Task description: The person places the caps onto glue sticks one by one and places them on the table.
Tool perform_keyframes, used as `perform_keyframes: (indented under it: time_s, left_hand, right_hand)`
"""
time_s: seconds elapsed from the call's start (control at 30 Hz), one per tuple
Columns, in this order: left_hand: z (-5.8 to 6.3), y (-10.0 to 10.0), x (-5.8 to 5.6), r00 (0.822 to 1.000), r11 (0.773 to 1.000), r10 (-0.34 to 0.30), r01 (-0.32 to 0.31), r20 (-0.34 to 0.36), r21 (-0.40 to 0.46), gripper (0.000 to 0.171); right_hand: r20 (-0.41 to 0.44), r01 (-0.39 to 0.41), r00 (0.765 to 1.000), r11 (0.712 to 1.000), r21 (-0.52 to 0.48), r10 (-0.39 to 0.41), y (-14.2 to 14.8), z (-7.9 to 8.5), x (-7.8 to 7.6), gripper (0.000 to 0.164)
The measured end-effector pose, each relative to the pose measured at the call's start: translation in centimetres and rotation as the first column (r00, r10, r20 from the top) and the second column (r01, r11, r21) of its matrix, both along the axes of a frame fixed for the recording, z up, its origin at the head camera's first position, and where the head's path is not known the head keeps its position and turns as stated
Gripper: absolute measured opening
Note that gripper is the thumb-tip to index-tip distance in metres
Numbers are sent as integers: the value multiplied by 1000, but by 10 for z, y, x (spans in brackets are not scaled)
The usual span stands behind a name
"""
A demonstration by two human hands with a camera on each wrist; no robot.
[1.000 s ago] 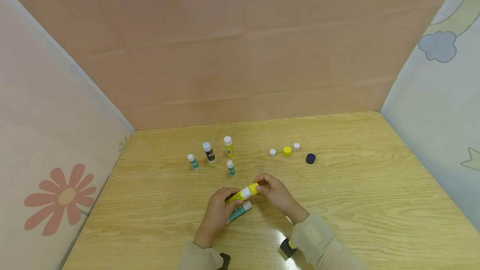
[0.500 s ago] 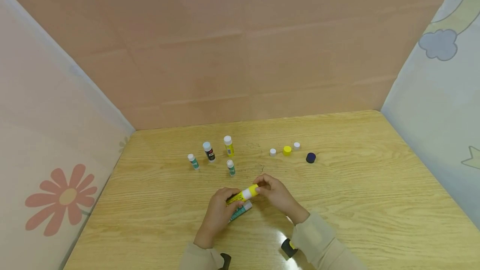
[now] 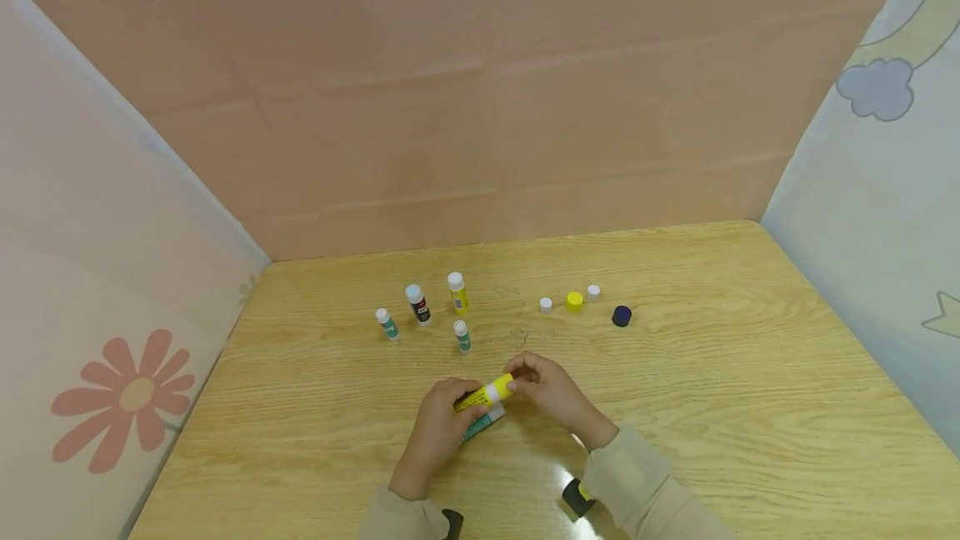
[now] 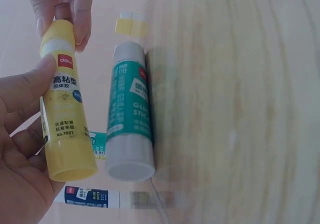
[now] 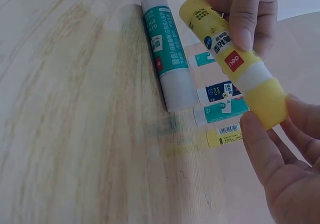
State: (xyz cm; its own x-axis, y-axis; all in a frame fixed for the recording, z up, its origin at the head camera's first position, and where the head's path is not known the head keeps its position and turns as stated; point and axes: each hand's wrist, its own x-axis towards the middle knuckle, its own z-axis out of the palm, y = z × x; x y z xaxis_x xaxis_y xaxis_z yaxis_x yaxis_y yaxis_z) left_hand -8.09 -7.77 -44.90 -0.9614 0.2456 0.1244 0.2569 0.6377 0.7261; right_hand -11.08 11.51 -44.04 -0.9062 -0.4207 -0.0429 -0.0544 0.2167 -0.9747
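Observation:
My left hand [image 3: 438, 423] grips the yellow body of a glue stick [image 4: 65, 119], held slanted above the table. The thumb and fingertips of my right hand [image 3: 551, 390] pinch the yellow cap [image 5: 267, 101] at its upper end. A white band [image 5: 253, 77] shows between cap and body. Below and close beside it, a larger green glue stick [image 4: 130, 99] with pale ends lies on the table, partly covered by my left hand in the head view.
Farther back stand two small green glue sticks [image 3: 463, 337], a dark one [image 3: 418, 305] and a yellow one [image 3: 458, 293], all with pale tops. Right of them sit two white caps [image 3: 546, 305], a yellow cap [image 3: 574, 302] and a dark blue cap [image 3: 622, 316]. Walls border the wooden table [image 3: 720, 407].
The yellow cap has come closer to the glue stick's body, and the white band between them looks shorter. Both hands have shifted slightly; the standing sticks and loose caps stay put.

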Motion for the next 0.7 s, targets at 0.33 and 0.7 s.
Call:
perform_keyframes:
  time_s: [0.33,0.7]
  left_hand:
    - [2,2,3,1000,1000,-5,5,-3,-3,27]
    - [3,4,4,1000,1000,-15,15,-15,-6,27]
  right_hand:
    - [-22,-4,1000,1000,13,5,0,1,2,19]
    - [-19,-17,1000,1000,12,17,0,-2,1,19]
